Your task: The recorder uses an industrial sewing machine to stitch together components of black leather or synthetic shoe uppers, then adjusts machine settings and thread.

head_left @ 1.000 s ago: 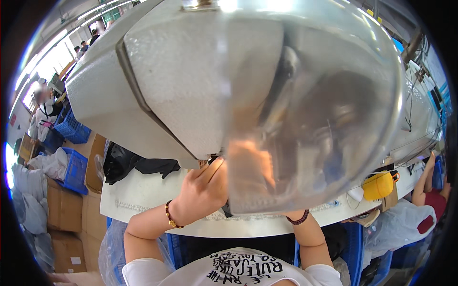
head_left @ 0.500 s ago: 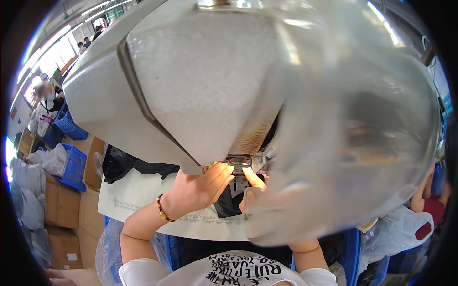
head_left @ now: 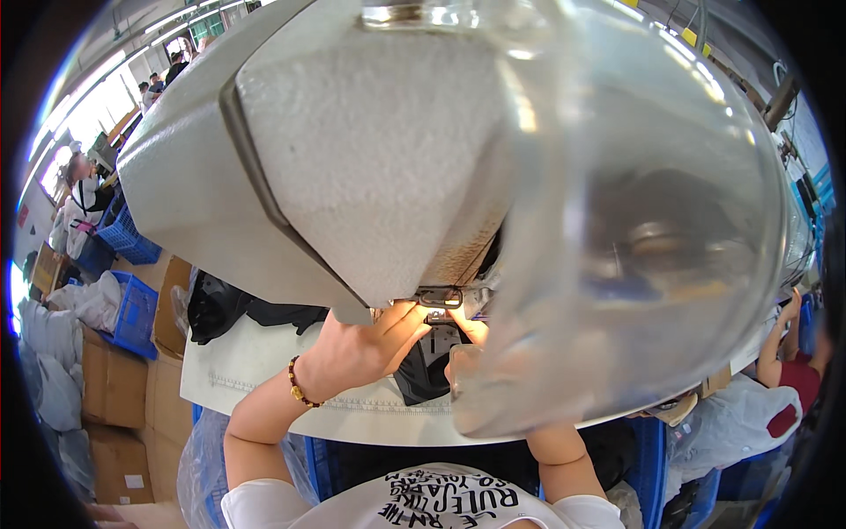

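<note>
The pale grey head of a sewing machine (head_left: 370,159) fills the upper middle of the view. My left hand (head_left: 357,353), with a beaded bracelet on its wrist, reaches under it. Its fingers are bent forward and close together beside a small metal part (head_left: 439,297) at the machine's lower tip; what lies under the fingertips is hidden. My right hand (head_left: 467,333) comes in from the other side, one finger pointing at the same spot. The rest of it is behind a blurry clear cover (head_left: 564,353). A black piece of material (head_left: 421,375) lies between my hands.
The white table (head_left: 264,366) has a ruler scale along its near side. More black material (head_left: 216,309) lies at its left. Cardboard boxes (head_left: 115,379) and a blue crate (head_left: 137,313) stand left, bagged goods (head_left: 731,414) right. Another person's arm (head_left: 780,339) shows at far right.
The view has shifted slightly, and the clear cover appears less far to the right. More of my right forearm shows. My hands stay in nearly the same place under the machine head.
</note>
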A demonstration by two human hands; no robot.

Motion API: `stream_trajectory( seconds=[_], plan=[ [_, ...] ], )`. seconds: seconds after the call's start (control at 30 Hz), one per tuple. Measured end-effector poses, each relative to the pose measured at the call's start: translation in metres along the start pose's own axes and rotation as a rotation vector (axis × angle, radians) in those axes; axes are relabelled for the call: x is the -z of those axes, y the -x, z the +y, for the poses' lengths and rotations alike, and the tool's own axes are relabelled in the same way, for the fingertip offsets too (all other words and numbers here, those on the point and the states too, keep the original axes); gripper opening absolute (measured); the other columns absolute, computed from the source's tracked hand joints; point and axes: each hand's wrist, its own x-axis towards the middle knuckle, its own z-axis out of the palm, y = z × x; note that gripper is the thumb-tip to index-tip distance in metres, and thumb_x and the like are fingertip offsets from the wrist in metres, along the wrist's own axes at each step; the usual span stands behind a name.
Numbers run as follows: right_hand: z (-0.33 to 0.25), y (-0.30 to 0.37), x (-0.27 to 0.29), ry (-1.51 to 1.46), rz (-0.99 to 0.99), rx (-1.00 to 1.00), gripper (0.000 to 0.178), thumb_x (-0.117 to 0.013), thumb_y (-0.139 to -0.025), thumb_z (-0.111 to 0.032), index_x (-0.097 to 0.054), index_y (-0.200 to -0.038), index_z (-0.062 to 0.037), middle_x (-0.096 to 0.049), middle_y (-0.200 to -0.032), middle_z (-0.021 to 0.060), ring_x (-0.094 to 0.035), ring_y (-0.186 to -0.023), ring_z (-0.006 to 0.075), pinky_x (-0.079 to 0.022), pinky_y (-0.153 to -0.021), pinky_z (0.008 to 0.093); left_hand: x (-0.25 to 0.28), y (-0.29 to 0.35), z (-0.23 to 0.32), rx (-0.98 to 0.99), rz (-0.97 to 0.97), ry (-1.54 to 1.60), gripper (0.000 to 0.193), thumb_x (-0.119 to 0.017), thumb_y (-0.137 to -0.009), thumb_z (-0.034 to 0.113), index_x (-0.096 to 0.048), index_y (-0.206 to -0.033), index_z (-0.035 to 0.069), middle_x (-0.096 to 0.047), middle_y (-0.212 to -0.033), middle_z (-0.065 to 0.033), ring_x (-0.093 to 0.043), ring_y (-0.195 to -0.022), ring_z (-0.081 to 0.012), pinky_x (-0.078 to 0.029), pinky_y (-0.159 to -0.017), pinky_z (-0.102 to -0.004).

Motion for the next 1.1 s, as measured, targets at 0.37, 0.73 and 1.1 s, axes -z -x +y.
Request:
stream_trajectory(
  seconds=[0.37,0.73,1.1],
  plan=[
    [0.013,-0.005,0.024,0.215,-0.024,0.204,0.021,-0.065,-0.068,-0.027,-0.061,-0.076,-0.0083,-0.059,-0.084,0.0089,-0.058,-0.082,0.0285,-0.045,-0.082,0.0443,0.001,-0.003,0.007,0.020,0.063,-0.003,0.022,-0.068,-0.074,0.019,-0.063,-0.093,0.009,-0.059,-0.088,0.0015,-0.056,-0.072,-0.0133,-0.043,-0.063,-0.0288],
    [0.023,-0.012,0.036,0.242,-0.080,0.155,0.019,-0.064,-0.067,-0.024,-0.061,-0.077,-0.0081,-0.059,-0.084,0.0093,-0.059,-0.081,0.0285,-0.046,-0.080,0.0431,-0.007,0.002,-0.020,0.379,0.017,0.453,0.021,-0.068,-0.071,0.016,-0.063,-0.087,0.005,-0.063,-0.083,-0.0052,-0.059,-0.071,-0.0212,-0.048,-0.065,-0.0319],
    [0.046,-0.029,0.046,0.208,-0.173,0.068,0.017,-0.063,-0.067,-0.021,-0.061,-0.077,-0.0079,-0.059,-0.084,0.0098,-0.059,-0.080,0.0284,-0.047,-0.077,0.0419,-0.005,0.009,-0.014,-0.023,0.179,0.158,0.038,-0.063,-0.056,0.004,-0.066,-0.094,0.008,-0.065,-0.094,-0.0041,-0.063,-0.077,-0.0156,-0.048,-0.061,-0.0280]
  ],
)
